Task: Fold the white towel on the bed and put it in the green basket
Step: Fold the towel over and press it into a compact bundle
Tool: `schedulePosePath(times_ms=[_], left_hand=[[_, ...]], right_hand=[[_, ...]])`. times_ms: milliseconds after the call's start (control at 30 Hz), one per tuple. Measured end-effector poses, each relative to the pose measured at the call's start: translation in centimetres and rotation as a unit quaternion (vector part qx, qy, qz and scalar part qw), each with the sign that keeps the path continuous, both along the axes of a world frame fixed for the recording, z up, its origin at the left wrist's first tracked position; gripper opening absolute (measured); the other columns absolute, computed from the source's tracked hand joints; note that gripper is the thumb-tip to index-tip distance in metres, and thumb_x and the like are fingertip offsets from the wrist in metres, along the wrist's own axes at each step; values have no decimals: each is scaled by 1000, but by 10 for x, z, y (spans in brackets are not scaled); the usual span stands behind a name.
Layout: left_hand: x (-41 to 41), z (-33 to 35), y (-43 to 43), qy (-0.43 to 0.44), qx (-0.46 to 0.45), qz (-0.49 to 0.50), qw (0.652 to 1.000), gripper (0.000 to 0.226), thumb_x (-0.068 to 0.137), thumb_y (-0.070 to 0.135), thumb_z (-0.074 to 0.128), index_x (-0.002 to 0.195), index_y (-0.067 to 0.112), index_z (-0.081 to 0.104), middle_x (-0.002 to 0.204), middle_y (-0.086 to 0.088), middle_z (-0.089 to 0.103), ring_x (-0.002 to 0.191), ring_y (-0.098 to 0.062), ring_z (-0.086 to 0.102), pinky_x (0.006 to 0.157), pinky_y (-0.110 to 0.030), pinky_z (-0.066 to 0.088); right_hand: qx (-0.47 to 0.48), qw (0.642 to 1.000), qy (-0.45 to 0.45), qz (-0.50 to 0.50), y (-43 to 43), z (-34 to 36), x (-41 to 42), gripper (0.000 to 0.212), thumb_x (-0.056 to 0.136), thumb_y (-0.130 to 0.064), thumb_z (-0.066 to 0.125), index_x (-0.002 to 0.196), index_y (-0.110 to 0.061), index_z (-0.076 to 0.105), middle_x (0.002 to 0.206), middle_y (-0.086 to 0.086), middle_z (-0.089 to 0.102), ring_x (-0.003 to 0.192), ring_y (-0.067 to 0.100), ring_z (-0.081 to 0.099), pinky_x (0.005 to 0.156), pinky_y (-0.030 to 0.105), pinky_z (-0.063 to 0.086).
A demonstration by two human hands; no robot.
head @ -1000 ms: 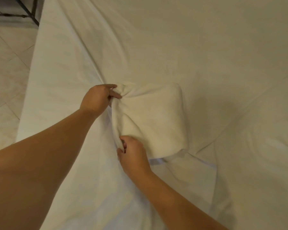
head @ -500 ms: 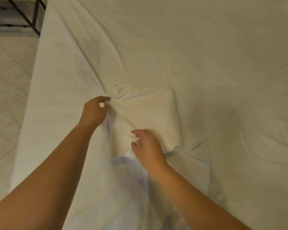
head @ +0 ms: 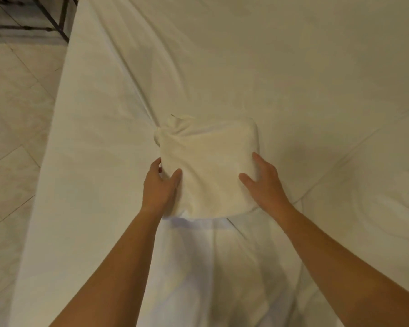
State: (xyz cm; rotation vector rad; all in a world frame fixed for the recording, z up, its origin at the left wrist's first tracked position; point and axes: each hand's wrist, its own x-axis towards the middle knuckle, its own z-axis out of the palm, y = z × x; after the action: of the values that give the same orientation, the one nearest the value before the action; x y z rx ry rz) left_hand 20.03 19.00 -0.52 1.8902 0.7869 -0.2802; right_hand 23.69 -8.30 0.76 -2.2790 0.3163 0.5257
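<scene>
Head view: from its left edge, left hand [head: 159, 187] and right hand [head: 265, 185] moved to clasp the folded white towel's [head: 210, 161] 2 sides on the bench [head: 293, 67]; folding looks done, lifting next.

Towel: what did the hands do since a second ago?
The left hand let go of the bunched far corner and slid nearer, gripping the left side of the white towel. The right hand left the near-left edge and crossed to grip its right side. The towel stayed folded on the bed.

Dim warm light, soft shadows
</scene>
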Motion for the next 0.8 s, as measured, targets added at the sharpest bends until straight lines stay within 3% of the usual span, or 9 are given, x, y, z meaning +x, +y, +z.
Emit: schedulePosePath(times_ms=[267, 400, 600, 800], left_hand=[[12, -4, -8, -22, -1, 5, 1000, 66, 85, 44, 72, 142, 22, 48, 132, 6, 58, 112, -14, 55, 95, -33, 46], [14, -16, -11, 28, 50, 7, 998, 83, 79, 63, 69, 148, 27, 41, 143, -1, 46, 128, -27, 48, 109, -46, 41], [17, -17, -15, -6, 17, 48, 999, 79, 77, 55, 75, 144, 25, 45, 134, 6, 46, 109, -12, 51, 98, -35, 45], [13, -19, -23, -34, 7, 75, 997, 66, 82, 48, 75, 138, 31, 45, 137, 11, 40, 110, -6, 49, 100, -32, 42]], right_hand=[[41, 998, 42, 6, -13, -16, 19, 80, 89, -47, 69, 155, -42, 25, 156, 5, 38, 142, 24, 39, 117, 45, 34], [58, 997, 43, 8, -16, -26, 24, 81, 88, -46, 71, 155, -43, 25, 158, 2, 39, 143, 21, 40, 117, 45, 35], [92, 995, 38, -2, -18, -37, 28, 80, 83, -51, 73, 148, -54, 27, 155, -2, 43, 139, 18, 45, 115, 48, 39], [117, 993, 22, -11, -17, -41, 27, 80, 82, -50, 72, 147, -55, 27, 155, -5, 42, 140, 15, 44, 117, 48, 37]])
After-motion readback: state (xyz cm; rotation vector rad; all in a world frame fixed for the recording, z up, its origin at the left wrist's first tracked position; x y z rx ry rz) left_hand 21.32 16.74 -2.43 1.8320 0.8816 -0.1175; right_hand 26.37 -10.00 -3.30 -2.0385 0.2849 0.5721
